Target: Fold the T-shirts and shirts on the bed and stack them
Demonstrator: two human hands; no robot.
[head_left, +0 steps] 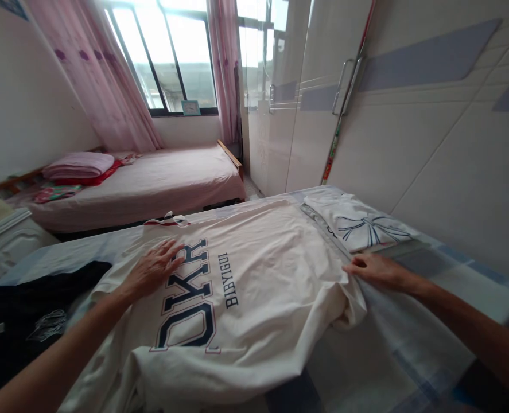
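A cream-white shirt (263,275) with dark block letters and smaller text lies spread over a checked bed sheet (409,338), its near side folded over and rumpled. Fingers stretched out, my left hand (155,267) rests flat on the shirt beside the large letters. My right hand (375,271) pinches the shirt's hem at its right edge, thumb and fingers together. Just beyond that hand is a folded white garment (357,221) printed with a blue bow, with a grey edge alongside it. Black clothing (34,315) with a pale print lies at the left, partly behind my left forearm.
Across a narrow gap stands another bed (172,178) with a pink cover and folded pink bedding (77,165). A tall glossy wardrobe (297,115) closes off the right side. A white box-like cabinet (8,241) is at far left, and a window (168,63) at the back.
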